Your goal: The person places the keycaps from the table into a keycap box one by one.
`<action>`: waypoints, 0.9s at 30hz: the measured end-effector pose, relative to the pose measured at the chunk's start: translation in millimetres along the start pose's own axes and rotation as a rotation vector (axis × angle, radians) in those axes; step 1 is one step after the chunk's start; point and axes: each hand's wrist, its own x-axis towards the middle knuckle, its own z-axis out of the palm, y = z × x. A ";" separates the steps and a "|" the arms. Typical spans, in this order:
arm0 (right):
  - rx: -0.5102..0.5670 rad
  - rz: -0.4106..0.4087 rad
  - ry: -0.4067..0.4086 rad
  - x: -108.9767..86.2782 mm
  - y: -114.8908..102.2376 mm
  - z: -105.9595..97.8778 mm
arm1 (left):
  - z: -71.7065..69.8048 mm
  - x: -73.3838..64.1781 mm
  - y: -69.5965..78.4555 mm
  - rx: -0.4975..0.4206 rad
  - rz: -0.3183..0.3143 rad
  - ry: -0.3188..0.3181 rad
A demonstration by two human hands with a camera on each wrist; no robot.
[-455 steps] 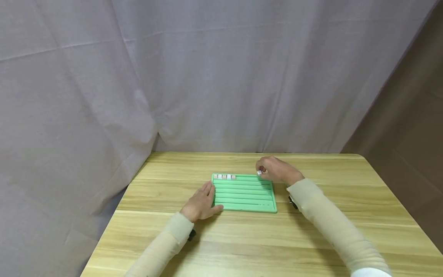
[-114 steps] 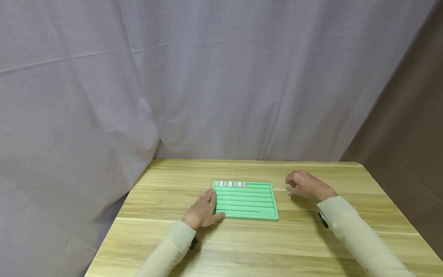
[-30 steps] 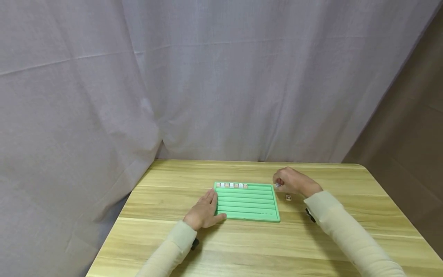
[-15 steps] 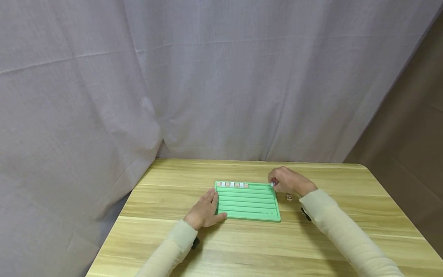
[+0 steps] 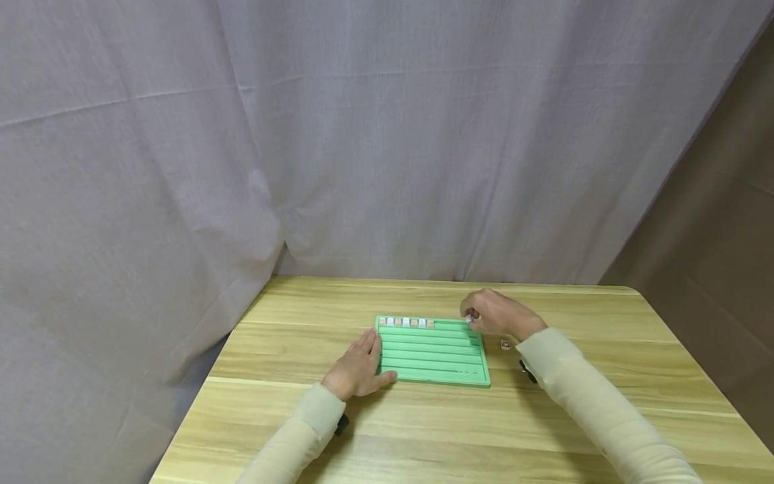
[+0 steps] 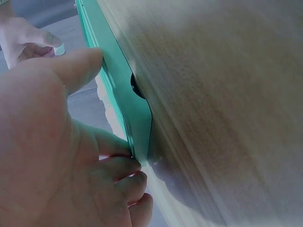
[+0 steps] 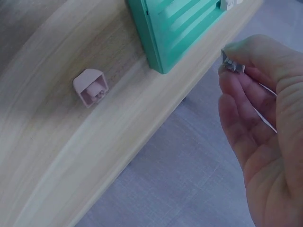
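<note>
A ridged green tray (image 5: 432, 359) lies on the wooden table, with several pink and white keycaps (image 5: 406, 323) in a row from the left end of its back groove. My left hand (image 5: 357, 368) rests against the tray's left side, fingers extended, thumb at its front edge. Over the tray's back right corner, my right hand (image 5: 498, 316) pinches a white keycap (image 7: 232, 64) between thumb and fingertips; its hollow underside shows in the right wrist view. One pink keycap (image 7: 92, 88) lies upside down on the table, to the right of the tray.
The wooden table (image 5: 423, 430) extends around the tray on all sides. A grey curtain (image 5: 387, 168) hangs behind its back edge and along the left, and a brown one (image 5: 713, 255) hangs on the right.
My right hand has picked up the white keycap from the right of the tray and carried it left to the tray's back right corner. The left hand stays put.
</note>
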 end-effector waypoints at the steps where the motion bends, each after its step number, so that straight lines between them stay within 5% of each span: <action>1: 0.002 0.003 0.000 0.4 -0.8 0.1 | 0.0 0.0 -0.1 -0.001 -0.001 0.000; 27: 0.036 0.018 0.009 16.2 -12.9 7.0 | -0.1 0.7 -0.6 -0.019 -0.013 -0.001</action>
